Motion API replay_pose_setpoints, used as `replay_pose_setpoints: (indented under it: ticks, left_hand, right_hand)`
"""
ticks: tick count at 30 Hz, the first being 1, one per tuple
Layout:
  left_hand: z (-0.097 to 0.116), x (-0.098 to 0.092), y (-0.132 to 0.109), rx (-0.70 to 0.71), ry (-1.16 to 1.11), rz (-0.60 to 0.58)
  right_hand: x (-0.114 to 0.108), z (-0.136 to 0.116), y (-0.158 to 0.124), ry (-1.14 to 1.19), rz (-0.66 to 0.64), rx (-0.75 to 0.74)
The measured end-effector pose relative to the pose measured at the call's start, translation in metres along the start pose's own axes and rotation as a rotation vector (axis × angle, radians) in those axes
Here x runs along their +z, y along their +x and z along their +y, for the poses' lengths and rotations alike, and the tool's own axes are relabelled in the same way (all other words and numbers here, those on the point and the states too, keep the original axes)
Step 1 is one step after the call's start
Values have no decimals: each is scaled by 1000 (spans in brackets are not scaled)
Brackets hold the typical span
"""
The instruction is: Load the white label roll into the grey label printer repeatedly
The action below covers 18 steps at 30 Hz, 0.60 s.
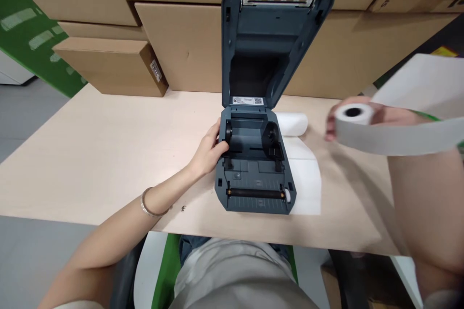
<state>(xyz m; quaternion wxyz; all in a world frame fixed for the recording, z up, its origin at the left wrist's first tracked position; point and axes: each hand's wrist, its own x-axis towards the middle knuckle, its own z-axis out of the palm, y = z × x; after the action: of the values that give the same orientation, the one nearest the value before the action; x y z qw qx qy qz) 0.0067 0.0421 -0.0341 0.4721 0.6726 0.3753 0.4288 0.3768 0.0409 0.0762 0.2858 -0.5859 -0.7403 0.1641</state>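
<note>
A dark blue-grey label printer (257, 174) stands on the table with its lid (266, 43) raised. Its roll bay shows two black holders and nothing between them; a black roller crosses the front. My left hand (210, 150) grips the printer's left side wall, thumb over the rim. Off to the right of the printer, my right hand (387, 115) is raised, closed around a small white paper roll (353, 115). A long strip of its paper trails to the right. Part of that hand is hidden behind the roll and strip.
Another white paper roll (293, 124) lies right of the printer, its unrolled sheet (306, 178) flat beside it. Large cardboard boxes (181, 48) line the back of the table (108, 154). A flatter cardboard box (108, 65) stands at the back left.
</note>
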Motion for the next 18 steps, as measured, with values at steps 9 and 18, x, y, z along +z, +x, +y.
replay_pose_setpoints:
  ticks: [9,18]
  left_hand:
    - [-4,0,1,45,10,2]
    - [-2,-1,1,29,38,-10]
  right_hand:
    - [114,-90,23,-284,-463,-556]
    - [101,-71,7,-115,-490,-565]
